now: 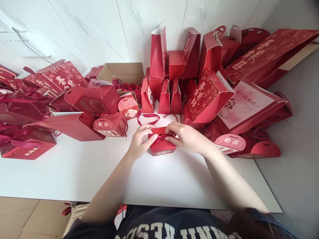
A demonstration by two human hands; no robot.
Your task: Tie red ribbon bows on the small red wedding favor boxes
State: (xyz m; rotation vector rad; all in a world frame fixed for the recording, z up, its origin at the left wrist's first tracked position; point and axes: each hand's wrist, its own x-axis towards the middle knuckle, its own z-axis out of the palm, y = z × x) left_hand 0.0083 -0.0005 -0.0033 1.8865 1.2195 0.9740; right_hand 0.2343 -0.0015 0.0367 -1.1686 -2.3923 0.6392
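Observation:
A small red gift box [163, 148] sits on the white table in front of me. Dark red ribbon [161, 136] is gathered across its top, and a loop of ribbon [149, 120] lies on the table just behind. My left hand [142, 141] is at the box's left side, thumb and fingers closed on the ribbon. From the right, my right hand [183, 136] pinches the ribbon at the box's top right. Its fingertips partly hide the ribbon there.
Red boxes [111, 124] and gift bags stand to the left. Behind is an open cardboard carton [119, 71] with red ribbons. Stacked red bags [210, 96] and boxes crowd the right, against the wall. The white table [99, 176] ends near my body.

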